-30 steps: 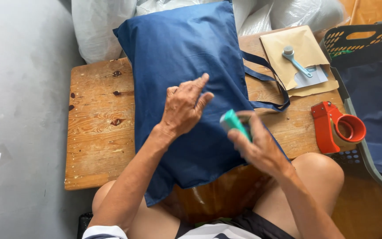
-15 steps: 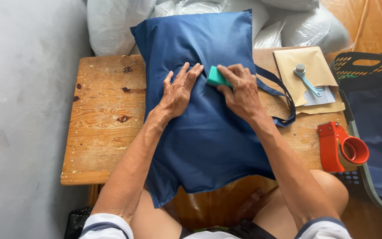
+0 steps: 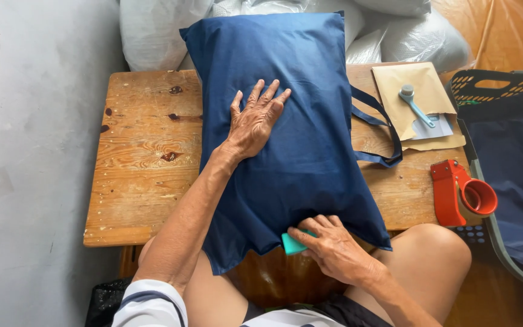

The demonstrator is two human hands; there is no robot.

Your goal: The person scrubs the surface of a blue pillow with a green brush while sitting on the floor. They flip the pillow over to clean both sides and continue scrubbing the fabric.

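Navy fabric bag (image 3: 292, 121) is lying flat across the wooden tabletop (image 3: 140, 175), its near edge hanging over the front toward the person's lap. Big change in the last half second: the right hand (image 3: 334, 248) is no longer up at the bag's middle beside the left; it is now sitting down at the six o'clock edge of the bag, having swept the small green block (image 3: 293, 244) the whole length of the cloth. That looks like one full smoothing stroke finished. The right grip is closed around the green block, fingers curled over its top, pressing it where the hem meets the tabletop's front edge. The left hand (image 3: 255, 121) is staying spread open, palm down, pinning the bag's centre, holding nothing. From the left hand, the block is sitting at about five o'clock, well apart. The bag's straps (image 3: 382, 130) are trailing out at three o'clock, toward the red tape dispenser (image 3: 462, 194).
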